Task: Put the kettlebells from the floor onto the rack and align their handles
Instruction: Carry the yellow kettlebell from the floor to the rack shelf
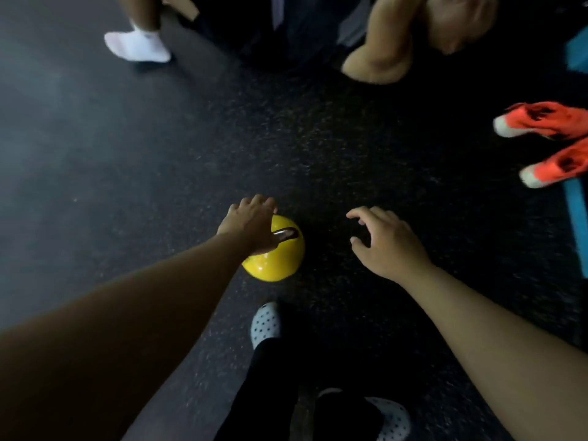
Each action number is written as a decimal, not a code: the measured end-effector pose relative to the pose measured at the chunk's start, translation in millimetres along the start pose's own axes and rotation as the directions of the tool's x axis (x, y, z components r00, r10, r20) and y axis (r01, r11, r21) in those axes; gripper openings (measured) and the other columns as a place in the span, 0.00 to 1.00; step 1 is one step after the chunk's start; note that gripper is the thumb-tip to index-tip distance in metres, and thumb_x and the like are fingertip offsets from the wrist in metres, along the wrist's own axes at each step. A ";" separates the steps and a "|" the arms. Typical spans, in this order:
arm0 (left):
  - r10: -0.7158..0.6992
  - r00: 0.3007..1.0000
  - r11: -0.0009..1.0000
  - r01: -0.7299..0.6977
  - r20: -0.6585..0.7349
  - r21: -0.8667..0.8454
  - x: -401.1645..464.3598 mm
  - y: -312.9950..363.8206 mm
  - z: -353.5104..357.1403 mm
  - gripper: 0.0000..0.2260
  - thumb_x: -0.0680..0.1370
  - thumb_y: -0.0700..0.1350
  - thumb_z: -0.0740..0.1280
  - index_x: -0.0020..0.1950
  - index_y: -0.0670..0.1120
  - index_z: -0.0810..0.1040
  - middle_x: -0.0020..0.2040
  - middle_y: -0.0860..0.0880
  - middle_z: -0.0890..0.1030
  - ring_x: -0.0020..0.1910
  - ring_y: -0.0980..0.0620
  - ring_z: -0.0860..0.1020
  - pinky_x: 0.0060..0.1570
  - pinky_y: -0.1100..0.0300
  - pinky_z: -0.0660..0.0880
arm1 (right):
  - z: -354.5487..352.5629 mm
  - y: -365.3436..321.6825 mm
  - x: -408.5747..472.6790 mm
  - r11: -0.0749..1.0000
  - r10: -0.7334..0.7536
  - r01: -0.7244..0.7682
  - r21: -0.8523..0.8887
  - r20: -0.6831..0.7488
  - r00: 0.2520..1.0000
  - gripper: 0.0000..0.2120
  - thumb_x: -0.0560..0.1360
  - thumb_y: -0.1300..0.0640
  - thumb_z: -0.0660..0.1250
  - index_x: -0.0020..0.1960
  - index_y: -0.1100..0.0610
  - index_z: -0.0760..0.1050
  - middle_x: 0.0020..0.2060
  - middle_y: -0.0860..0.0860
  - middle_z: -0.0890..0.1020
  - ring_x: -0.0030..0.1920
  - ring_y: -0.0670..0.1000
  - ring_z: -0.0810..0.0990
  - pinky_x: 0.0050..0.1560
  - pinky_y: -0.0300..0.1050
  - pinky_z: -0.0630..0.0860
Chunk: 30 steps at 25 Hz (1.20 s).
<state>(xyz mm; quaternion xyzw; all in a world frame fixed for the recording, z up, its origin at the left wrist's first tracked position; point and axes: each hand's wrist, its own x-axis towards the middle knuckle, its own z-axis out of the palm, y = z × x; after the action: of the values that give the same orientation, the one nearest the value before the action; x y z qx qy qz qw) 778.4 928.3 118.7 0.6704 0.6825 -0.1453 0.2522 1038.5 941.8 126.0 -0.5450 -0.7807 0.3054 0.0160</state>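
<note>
A yellow kettlebell (277,261) with a dark metal handle is low over the dark speckled floor, just ahead of my feet. My left hand (251,226) is closed around its handle, covering most of the handle. My right hand (386,243) hovers to the right of the kettlebell, apart from it, fingers spread and curled, holding nothing. Whether the kettlebell rests on the floor or is lifted off it cannot be told. No rack is in view.
My white dotted shoes (265,323) stand below the kettlebell. Another person's legs and a white sock (136,46) are at the top. Orange shoes (541,120) and a blue mat edge (577,218) lie at the right.
</note>
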 end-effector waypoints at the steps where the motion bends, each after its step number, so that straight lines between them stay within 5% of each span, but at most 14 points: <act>1: -0.048 0.999 0.998 0.048 0.015 -0.045 -2.3 -23.1 10.2 0.33 0.70 0.66 0.64 0.69 0.49 0.68 0.68 0.45 0.71 0.66 0.40 0.69 0.64 0.42 0.66 | 20.2 -14.2 16.0 0.999 -0.021 0.022 -0.028 0.043 0.999 0.20 0.74 0.52 0.68 0.64 0.48 0.70 0.54 0.49 0.77 0.56 0.53 0.75 0.59 0.54 0.72; 8: -0.154 0.984 0.958 0.170 0.086 -0.230 4.6 -99.3 135.6 0.30 0.70 0.53 0.72 0.69 0.49 0.68 0.65 0.47 0.72 0.64 0.44 0.70 0.62 0.47 0.68 | 152.8 -53.2 113.5 0.949 -0.144 0.226 -0.218 0.339 0.930 0.22 0.70 0.53 0.68 0.63 0.50 0.70 0.56 0.53 0.73 0.57 0.58 0.72 0.58 0.55 0.70; 12: -0.142 0.990 0.892 0.129 0.001 -0.432 24.4 -112.6 176.1 0.14 0.73 0.51 0.72 0.55 0.48 0.76 0.50 0.49 0.78 0.48 0.48 0.75 0.43 0.54 0.73 | 198.6 -41.3 131.0 0.969 -0.159 0.219 -0.117 0.382 0.911 0.10 0.70 0.53 0.71 0.41 0.55 0.72 0.41 0.54 0.77 0.47 0.60 0.76 0.42 0.48 0.70; 17: 0.064 0.986 0.969 -0.025 0.152 -0.247 35.7 -101.0 156.3 0.07 0.70 0.49 0.73 0.46 0.52 0.80 0.33 0.56 0.76 0.35 0.53 0.78 0.32 0.59 0.72 | 185.8 -35.4 115.2 0.971 -0.182 0.230 -0.062 0.429 0.885 0.12 0.67 0.57 0.72 0.33 0.54 0.68 0.31 0.53 0.74 0.35 0.56 0.74 0.35 0.43 0.64; 23: 0.327 0.905 0.945 -0.310 0.274 -0.105 68.5 0.8 81.0 0.07 0.67 0.51 0.71 0.43 0.55 0.80 0.33 0.55 0.79 0.33 0.57 0.77 0.33 0.60 0.75 | 111.3 22.5 41.9 0.983 0.103 -0.145 0.111 0.319 0.942 0.10 0.64 0.52 0.72 0.32 0.55 0.74 0.32 0.52 0.80 0.35 0.51 0.79 0.31 0.42 0.70; 26: 0.461 0.846 0.885 -0.460 0.269 -0.073 69.8 72.1 52.4 0.07 0.67 0.53 0.70 0.42 0.54 0.80 0.31 0.56 0.77 0.31 0.60 0.76 0.30 0.61 0.74 | 66.8 51.5 -2.0 0.928 0.295 -0.330 0.171 0.201 0.934 0.11 0.61 0.52 0.71 0.26 0.53 0.70 0.26 0.47 0.76 0.28 0.43 0.75 0.24 0.37 0.64; 30: 0.585 0.773 0.804 -0.591 0.245 -0.055 55.0 177.3 8.5 0.06 0.68 0.53 0.70 0.38 0.53 0.78 0.31 0.55 0.77 0.32 0.55 0.78 0.28 0.63 0.74 | -19.1 89.4 -64.4 0.895 0.402 -0.403 0.189 0.048 0.914 0.11 0.60 0.54 0.69 0.24 0.53 0.69 0.23 0.47 0.74 0.25 0.45 0.74 0.22 0.37 0.64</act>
<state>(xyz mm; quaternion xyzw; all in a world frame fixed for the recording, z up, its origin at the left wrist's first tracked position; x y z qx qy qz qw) 956.4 980.5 106.8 0.8292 0.3995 -0.1512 0.3605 1146.6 914.8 117.1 -0.6893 -0.6173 0.3792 0.0029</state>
